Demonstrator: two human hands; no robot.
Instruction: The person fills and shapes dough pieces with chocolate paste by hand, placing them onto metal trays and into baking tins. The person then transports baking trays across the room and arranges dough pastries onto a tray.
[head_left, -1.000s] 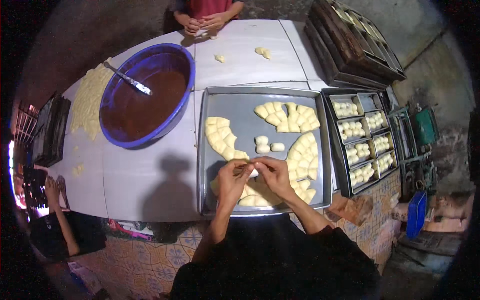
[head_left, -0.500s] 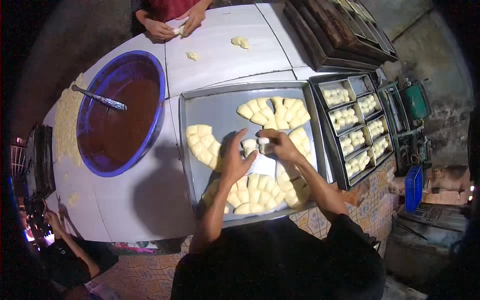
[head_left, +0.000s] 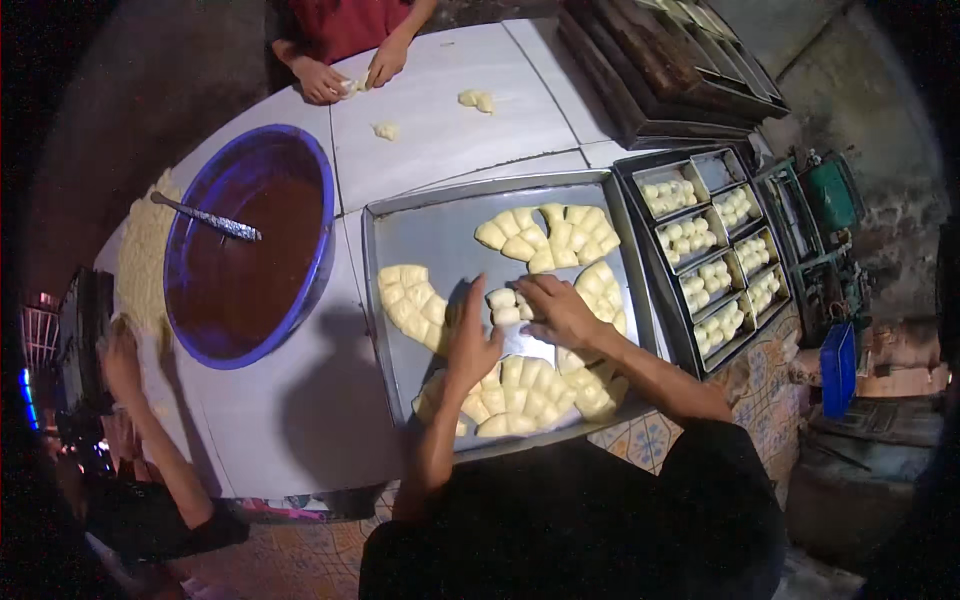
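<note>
A small cluster of pale dough pieces (head_left: 507,306) sits between my hands, low over the middle of a large metal tray (head_left: 425,212). My left hand (head_left: 470,345) stands along the cluster's left side, its fingers stretched out and the thumb near the dough. From the right, my right hand (head_left: 562,312) has its fingers and thumb bent round the near pieces, partly hiding them. Around the hands lie fan-shaped groups of joined dough pieces: one group (head_left: 550,236) at the far side, another (head_left: 412,303) at the left, and a third (head_left: 520,396) at the near side.
Left of the tray stands a blue basin (head_left: 325,250) of brown liquid with a handled tool (head_left: 215,220). Sectioned pans (head_left: 690,262) of dough balls are at right, stacked pans (head_left: 640,75) behind. One co-worker's hands (head_left: 350,82) handle dough; another's hand (head_left: 122,365) touches a dough sheet (head_left: 140,262).
The small dough pieces, held apart between my two hands before, now sit together in one cluster. A co-worker at the left has reached onto the table. The view has shifted slightly.
</note>
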